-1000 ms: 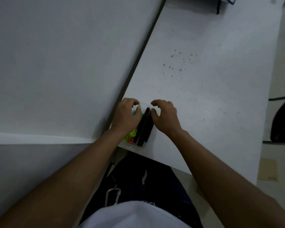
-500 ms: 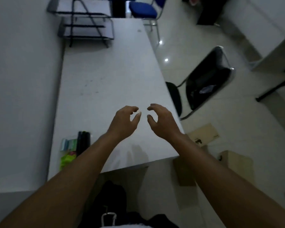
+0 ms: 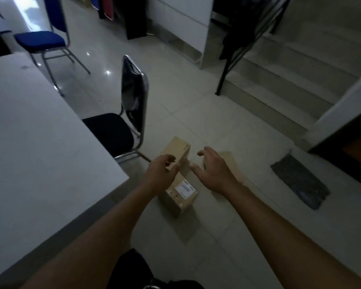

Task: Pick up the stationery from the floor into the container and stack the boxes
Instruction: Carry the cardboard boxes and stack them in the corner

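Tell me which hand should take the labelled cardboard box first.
Left, probably. The left hand hovers right over the labelled box, fingers open. The right hand hangs over the flatter box beside it.

1. Our right hand covers most of the flat cardboard box at two o'clock from the long box.
2. Our left hand hides the long box's middle.
3. The white label print is too blurred to read.
4. The table is cut off at nine o'clock.
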### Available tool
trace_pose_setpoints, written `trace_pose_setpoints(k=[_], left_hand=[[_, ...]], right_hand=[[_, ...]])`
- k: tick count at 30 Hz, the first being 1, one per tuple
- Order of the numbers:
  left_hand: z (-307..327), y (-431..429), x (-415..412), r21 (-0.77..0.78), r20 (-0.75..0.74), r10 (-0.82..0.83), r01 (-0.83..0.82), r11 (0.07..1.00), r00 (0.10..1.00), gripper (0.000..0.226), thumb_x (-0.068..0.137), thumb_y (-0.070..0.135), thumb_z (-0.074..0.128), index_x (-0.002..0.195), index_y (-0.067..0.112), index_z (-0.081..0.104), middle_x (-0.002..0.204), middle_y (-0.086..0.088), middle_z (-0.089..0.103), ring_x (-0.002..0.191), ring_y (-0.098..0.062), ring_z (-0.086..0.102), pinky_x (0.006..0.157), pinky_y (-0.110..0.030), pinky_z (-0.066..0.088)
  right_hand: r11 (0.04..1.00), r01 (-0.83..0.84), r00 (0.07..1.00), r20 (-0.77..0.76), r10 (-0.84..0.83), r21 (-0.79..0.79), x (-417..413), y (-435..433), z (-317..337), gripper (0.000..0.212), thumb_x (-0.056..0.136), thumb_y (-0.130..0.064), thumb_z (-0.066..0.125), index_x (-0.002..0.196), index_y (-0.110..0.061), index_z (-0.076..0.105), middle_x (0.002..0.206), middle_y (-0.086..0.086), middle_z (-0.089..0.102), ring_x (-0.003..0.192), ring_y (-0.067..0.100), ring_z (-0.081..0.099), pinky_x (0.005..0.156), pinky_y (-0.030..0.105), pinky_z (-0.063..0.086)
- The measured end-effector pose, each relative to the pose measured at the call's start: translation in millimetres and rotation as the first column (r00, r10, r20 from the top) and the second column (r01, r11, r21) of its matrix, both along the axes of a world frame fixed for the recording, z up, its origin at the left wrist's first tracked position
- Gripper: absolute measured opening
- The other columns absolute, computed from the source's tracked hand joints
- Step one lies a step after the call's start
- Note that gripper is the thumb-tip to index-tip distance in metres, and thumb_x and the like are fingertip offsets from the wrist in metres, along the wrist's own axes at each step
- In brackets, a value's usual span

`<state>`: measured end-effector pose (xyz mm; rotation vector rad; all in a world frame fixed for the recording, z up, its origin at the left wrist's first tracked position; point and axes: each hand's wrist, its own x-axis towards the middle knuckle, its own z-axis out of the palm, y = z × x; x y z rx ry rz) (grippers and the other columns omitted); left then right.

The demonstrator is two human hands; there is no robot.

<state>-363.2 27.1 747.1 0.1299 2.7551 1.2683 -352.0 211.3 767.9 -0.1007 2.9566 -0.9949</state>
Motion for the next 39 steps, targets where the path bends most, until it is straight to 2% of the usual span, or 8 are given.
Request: trace_pose_setpoints(k=[3, 8, 15, 23, 27, 29, 33, 39], left_hand=[[-23.0, 31.8, -5.0, 0.019, 0.126, -0.021, 0.019, 1.000, 0.992, 0.036, 0.091, 0.036, 0.057, 0.121, 0.017, 0.058, 0.115, -0.002, 0.065, 0.099, -0.012, 0.060, 0.081, -0.032, 0.054], [-68.1, 59.4, -29.2, 0.040, 0.292, 0.011, -0.024, 0.999, 0.956, 0.037, 0.092, 0.033, 0.057, 0.125, 0.017, 0.056, 0.121, -0.002, 0.062, 0.098, -0.010, 0.058, 0.062, -0.015, 0.045], [-132.5, 90.1, -81.5, -0.032, 0.456, 0.165, -0.169, 0.985, 0.874, 0.044, 0.093, 0.031, 0.055, 0.130, 0.008, 0.053, 0.130, -0.009, 0.057, 0.110, -0.021, 0.059, 0.089, -0.036, 0.053], [-205.1, 127.0, -137.8, -0.126, 0.542, 0.255, -0.222, 0.967, 0.801, 0.044, 0.093, 0.031, 0.052, 0.131, 0.009, 0.052, 0.134, -0.010, 0.054, 0.121, -0.024, 0.052, 0.099, -0.034, 0.044], [-254.2, 143.7, -165.3, -0.141, 0.558, 0.317, -0.289, 0.947, 0.767, 0.041, 0.093, 0.028, 0.053, 0.128, 0.006, 0.054, 0.131, -0.011, 0.057, 0.118, -0.023, 0.053, 0.092, -0.025, 0.039], [-289.7, 148.7, -175.7, -0.174, 0.576, 0.392, -0.361, 0.916, 0.718, 0.039, 0.093, 0.028, 0.053, 0.127, 0.007, 0.054, 0.128, -0.010, 0.057, 0.115, -0.023, 0.054, 0.089, -0.024, 0.038], [-360.4, 167.5, -189.4, -0.279, 0.590, 0.557, -0.500, 0.820, 0.584, 0.054, 0.089, 0.038, 0.058, 0.132, 0.008, 0.046, 0.134, -0.014, 0.048, 0.119, -0.029, 0.049, 0.097, -0.031, 0.040], [-458.9, 198.6, -202.0, -0.449, 0.681, 0.684, -0.589, 0.671, 0.260, 0.119, 0.068, 0.067, 0.067, 0.150, 0.017, -0.004, 0.159, -0.008, -0.009, 0.144, -0.043, 0.003, 0.109, -0.058, 0.024]], right_hand=[[0.998, 0.056, 0.997, 0.057, -0.055, -0.021, 4.1, 40.5, -20.0, 0.041, 0.087, -0.040, 0.059, 0.118, -0.013, 0.052, 0.123, 0.003, 0.050, 0.110, 0.020, 0.052, 0.084, 0.028, 0.041], [0.993, 0.106, 0.973, 0.212, -0.095, -0.043, -18.5, 77.7, -66.2, 0.040, 0.088, -0.037, 0.060, 0.120, -0.015, 0.051, 0.131, 0.004, 0.049, 0.115, 0.021, 0.051, 0.085, 0.024, 0.036], [0.988, 0.131, 0.895, 0.439, -0.085, -0.076, -81.5, 107.9, -130.5, 0.039, 0.089, -0.030, 0.060, 0.123, -0.013, 0.052, 0.129, 0.004, 0.052, 0.116, 0.017, 0.049, 0.089, 0.022, 0.035], [0.993, 0.090, 0.781, 0.623, -0.026, -0.072, -158.3, 135.0, -216.9, 0.035, 0.091, -0.029, 0.056, 0.124, -0.017, 0.054, 0.126, 0.005, 0.054, 0.117, 0.015, 0.049, 0.092, 0.023, 0.038], [0.991, 0.103, 0.713, 0.701, -0.013, -0.087, -193.5, 141.3, -275.0, 0.032, 0.091, -0.028, 0.054, 0.122, -0.020, 0.055, 0.121, 0.007, 0.059, 0.110, 0.019, 0.055, 0.090, 0.029, 0.046], [0.993, 0.077, 0.686, 0.727, 0.013, -0.090, -208.0, 143.1, -315.6, 0.029, 0.091, -0.024, 0.053, 0.120, -0.021, 0.056, 0.115, 0.006, 0.062, 0.102, 0.017, 0.059, 0.086, 0.027, 0.048], [0.995, 0.010, 0.616, 0.785, 0.073, -0.100, -224.4, 151.8, -399.0, 0.024, 0.093, -0.020, 0.050, 0.114, -0.021, 0.060, 0.102, -0.002, 0.064, 0.073, -0.004, 0.053, 0.058, 0.005, 0.037], [0.984, -0.131, 0.526, 0.832, 0.175, -0.125, -241.0, 153.7, -498.5, 0.034, 0.094, -0.012, 0.041, 0.122, -0.020, 0.059, 0.125, 0.003, 0.061, 0.107, 0.014, 0.057, 0.086, 0.020, 0.041]])
